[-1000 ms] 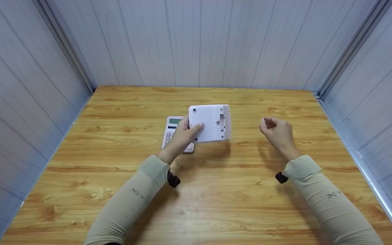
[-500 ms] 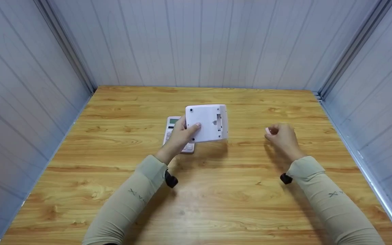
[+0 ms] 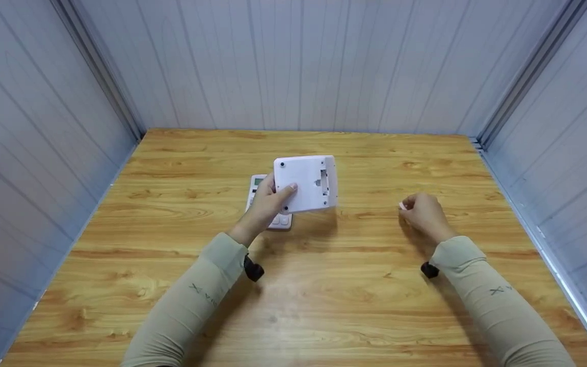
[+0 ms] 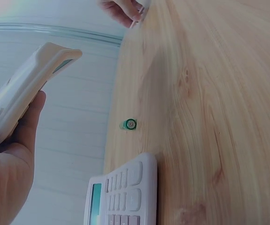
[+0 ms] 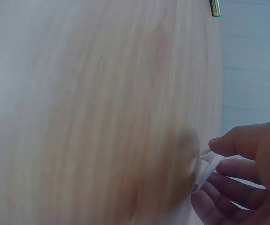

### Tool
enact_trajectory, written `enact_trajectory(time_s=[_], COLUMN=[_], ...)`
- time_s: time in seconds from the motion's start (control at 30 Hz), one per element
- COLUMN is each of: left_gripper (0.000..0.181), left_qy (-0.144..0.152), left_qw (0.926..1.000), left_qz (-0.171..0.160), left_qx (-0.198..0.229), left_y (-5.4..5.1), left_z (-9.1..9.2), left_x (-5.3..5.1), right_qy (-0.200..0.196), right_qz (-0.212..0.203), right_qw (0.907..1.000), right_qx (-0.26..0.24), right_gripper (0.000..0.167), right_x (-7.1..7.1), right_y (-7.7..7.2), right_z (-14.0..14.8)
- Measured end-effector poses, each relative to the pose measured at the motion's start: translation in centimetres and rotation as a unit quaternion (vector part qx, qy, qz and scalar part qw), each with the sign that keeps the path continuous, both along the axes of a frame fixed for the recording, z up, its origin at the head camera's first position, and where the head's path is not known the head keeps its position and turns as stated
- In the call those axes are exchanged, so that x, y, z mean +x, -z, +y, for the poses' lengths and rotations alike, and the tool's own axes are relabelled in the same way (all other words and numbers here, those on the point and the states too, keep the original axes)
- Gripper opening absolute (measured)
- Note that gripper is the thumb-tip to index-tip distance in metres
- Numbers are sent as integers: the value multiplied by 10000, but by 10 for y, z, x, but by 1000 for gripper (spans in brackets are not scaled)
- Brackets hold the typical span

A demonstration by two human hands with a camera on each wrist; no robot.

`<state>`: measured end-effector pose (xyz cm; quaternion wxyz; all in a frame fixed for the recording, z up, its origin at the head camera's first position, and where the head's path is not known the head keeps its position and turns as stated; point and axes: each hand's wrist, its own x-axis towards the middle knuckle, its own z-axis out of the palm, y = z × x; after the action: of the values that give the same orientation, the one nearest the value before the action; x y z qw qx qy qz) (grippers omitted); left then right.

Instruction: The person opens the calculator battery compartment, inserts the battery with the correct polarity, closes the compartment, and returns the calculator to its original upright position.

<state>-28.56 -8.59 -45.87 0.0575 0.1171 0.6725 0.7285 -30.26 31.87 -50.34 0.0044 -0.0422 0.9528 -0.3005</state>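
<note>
In the head view my left hand (image 3: 267, 206) grips a white device (image 3: 301, 183) by its left edge, thumb on its back face, where a slot-like compartment (image 3: 324, 182) stands uncovered. My right hand (image 3: 426, 216), low over the table on the right, pinches a small white piece (image 3: 402, 206) between thumb and fingers. In the right wrist view that thin piece (image 5: 211, 169) touches or nearly touches the tabletop. A green-ended battery (image 4: 129, 124) shows in the left wrist view, hidden behind the device in the head view.
A white calculator (image 3: 281, 222) lies face up on the wooden table (image 3: 324, 306), partly beneath my left hand and the held device. Pale panel walls (image 3: 298, 66) enclose the table at the back and both sides.
My right hand has moved down and slightly right with the small white piece, closer to the table. My left hand and the device have drifted a little left.
</note>
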Motion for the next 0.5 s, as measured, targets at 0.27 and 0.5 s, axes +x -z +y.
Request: enact_trajectory(time_s=[0.27,0.5], left_gripper=[47,46], left_qy=[-158,-353], left_qw=[9998,9993], left_qz=[-81,-67], left_qx=[60,57], left_y=[-1,-1], left_z=[-6,-12], left_x=[-1,-1], right_qy=[88,59], right_qz=[-269,-493], right_qw=[9996,9987], right_qx=[54,-79], right_gripper=[32,38], right_x=[-1,0], right_y=[1,-5], right_z=[-1,-3])
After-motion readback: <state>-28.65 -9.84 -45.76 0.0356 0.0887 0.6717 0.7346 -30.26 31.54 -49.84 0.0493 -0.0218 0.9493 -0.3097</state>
